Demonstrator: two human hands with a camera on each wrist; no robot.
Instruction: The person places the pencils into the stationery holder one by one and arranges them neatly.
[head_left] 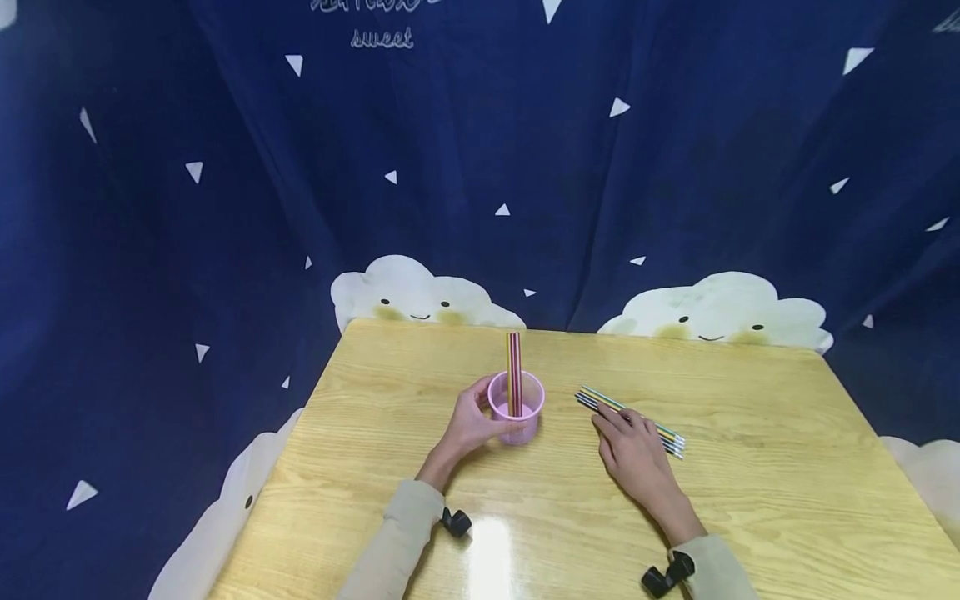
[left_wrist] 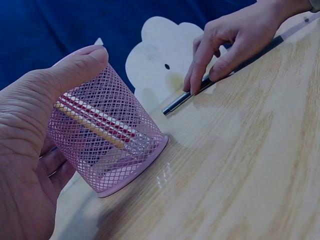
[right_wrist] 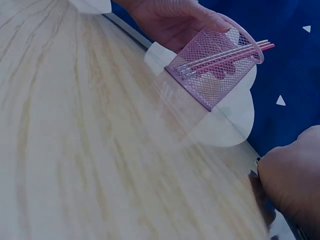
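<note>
My left hand (head_left: pixel 470 425) grips a pink mesh pencil cup (head_left: pixel 517 432), with the thumb across its near side and the fingers round its left side. In the left wrist view the cup (left_wrist: pixel 112 150) sits upright on the table. A few yellow and red-striped pencils (head_left: pixel 513 367) stand in it, leaning together. To the right, my right hand (head_left: pixel 637 462) rests its fingertips on a row of several pencils (head_left: pixel 670 440) lying on the table. Their colours are dark, yellow and teal. The right wrist view hides this hand's fingertips, showing only part of the hand (right_wrist: pixel 295 175).
Both hands are over a light wooden table (head_left: pixel 390 367). A dark blue curtain (head_left: pixel 450 125) with white triangles and smiling clouds hangs behind its far edge. Black wrist cameras (head_left: pixel 456 522) are strapped at both sleeves. A bright reflection shows near the table's front.
</note>
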